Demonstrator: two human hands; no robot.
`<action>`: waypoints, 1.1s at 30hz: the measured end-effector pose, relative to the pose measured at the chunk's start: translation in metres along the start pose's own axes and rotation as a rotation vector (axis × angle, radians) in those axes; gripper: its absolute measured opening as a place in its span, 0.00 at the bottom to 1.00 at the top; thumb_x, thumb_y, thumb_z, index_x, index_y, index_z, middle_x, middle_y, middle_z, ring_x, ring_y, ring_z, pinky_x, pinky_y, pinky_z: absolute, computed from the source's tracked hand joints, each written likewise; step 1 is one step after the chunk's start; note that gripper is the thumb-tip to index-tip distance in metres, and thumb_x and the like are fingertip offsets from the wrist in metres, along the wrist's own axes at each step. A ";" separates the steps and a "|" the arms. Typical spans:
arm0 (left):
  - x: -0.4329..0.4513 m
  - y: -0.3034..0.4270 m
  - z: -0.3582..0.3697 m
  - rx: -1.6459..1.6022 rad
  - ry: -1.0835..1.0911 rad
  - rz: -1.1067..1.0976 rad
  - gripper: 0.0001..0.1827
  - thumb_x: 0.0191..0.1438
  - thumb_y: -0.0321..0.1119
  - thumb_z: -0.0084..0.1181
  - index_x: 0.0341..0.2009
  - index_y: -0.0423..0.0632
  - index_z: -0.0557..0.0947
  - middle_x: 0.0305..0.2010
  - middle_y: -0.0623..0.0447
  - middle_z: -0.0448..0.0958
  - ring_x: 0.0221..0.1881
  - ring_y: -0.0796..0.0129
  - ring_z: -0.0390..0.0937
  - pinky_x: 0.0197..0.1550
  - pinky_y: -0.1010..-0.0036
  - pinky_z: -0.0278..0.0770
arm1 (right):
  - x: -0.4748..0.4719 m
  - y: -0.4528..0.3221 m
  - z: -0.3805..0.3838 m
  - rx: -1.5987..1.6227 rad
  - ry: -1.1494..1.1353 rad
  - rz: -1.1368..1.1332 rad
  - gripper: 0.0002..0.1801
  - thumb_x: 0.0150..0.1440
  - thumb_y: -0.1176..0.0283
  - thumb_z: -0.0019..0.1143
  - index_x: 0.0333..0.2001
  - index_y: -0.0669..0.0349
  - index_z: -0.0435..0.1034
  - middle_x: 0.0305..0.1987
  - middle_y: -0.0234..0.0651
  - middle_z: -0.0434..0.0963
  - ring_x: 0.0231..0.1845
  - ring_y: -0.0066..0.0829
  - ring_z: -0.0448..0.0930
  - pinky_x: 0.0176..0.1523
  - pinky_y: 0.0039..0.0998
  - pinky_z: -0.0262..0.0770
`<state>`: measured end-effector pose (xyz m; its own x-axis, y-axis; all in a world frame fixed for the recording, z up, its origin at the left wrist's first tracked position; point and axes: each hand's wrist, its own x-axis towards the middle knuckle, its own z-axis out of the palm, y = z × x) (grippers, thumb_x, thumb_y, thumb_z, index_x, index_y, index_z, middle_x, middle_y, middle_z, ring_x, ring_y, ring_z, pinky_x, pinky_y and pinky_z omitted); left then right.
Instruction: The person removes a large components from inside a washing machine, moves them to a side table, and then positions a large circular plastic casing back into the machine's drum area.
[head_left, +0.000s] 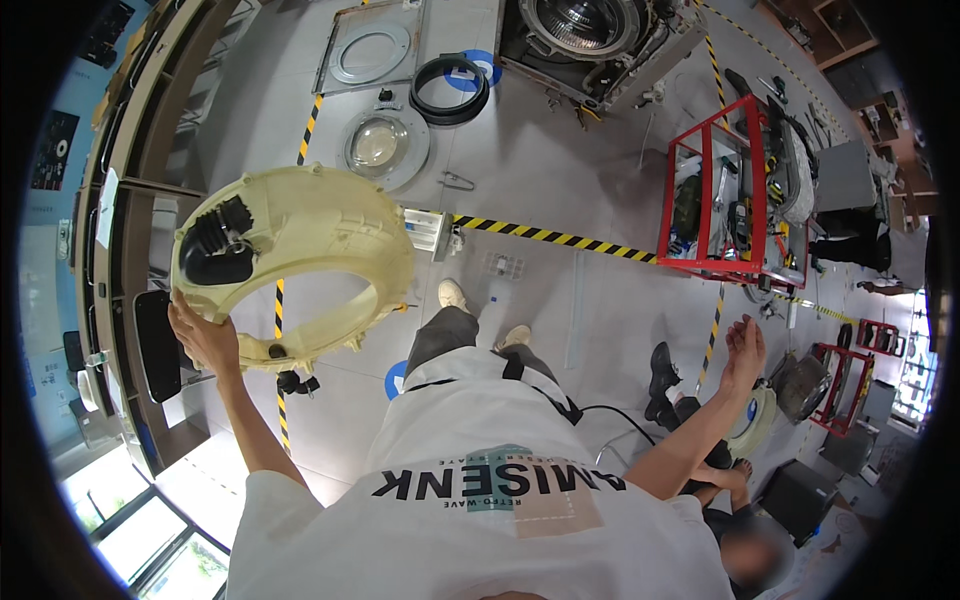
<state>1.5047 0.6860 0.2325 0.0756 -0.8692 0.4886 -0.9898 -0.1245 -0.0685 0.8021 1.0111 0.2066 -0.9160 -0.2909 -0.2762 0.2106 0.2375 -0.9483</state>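
Observation:
My left hand (204, 337) grips the near left edge of a large yellowish plastic washing-machine tub half (322, 210), a ring with a wide round opening. A black corrugated rubber hose (219, 251) is fixed to its left side, and a smaller black rubber piece (296, 384) shows just below its near rim. My right hand (745, 352) is held out to the right with nothing in it, its fingers loosely extended and close together. Beyond the tub, a washing-machine door with a glass bowl (382, 146) and a black rubber door gasket (450, 90) lie on the floor.
A red-framed tool cart (757, 187) stands on the right, and an opened washing machine (592, 45) at the top. A metal front panel (367, 45) lies at the upper left. A person sits at the lower right; another stands at the far right. Wooden shelving (142, 150) runs along the left.

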 end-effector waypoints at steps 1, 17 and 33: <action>0.004 -0.004 0.014 -0.009 -0.021 -0.013 0.49 0.39 0.26 0.62 0.66 0.57 0.54 0.63 0.37 0.55 0.63 0.42 0.54 0.61 0.53 0.57 | 0.005 -0.003 0.004 0.001 0.005 0.004 0.17 0.59 0.63 0.53 0.46 0.65 0.70 0.35 0.31 0.75 0.35 0.21 0.75 0.41 0.23 0.70; 0.089 0.048 0.258 0.130 -0.181 0.084 0.46 0.45 0.32 0.59 0.67 0.62 0.52 0.64 0.40 0.53 0.66 0.44 0.50 0.59 0.43 0.55 | 0.015 0.152 -0.005 -0.627 -0.085 1.013 0.14 0.57 0.59 0.53 0.32 0.59 0.68 0.22 0.30 0.71 0.23 0.27 0.74 0.25 0.28 0.71; 0.219 0.216 0.515 0.191 -0.443 0.145 0.53 0.37 0.20 0.60 0.67 0.53 0.48 0.67 0.39 0.48 0.66 0.41 0.50 0.65 0.54 0.53 | 0.402 0.124 0.347 -1.039 -0.667 0.760 0.16 0.59 0.63 0.51 0.39 0.67 0.71 0.28 0.35 0.76 0.26 0.24 0.77 0.33 0.26 0.71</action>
<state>1.3697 0.2221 -0.1229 0.0239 -0.9985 0.0488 -0.9573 -0.0369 -0.2868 0.5785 0.6017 -0.0764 -0.3106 -0.0914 -0.9462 -0.0396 0.9958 -0.0831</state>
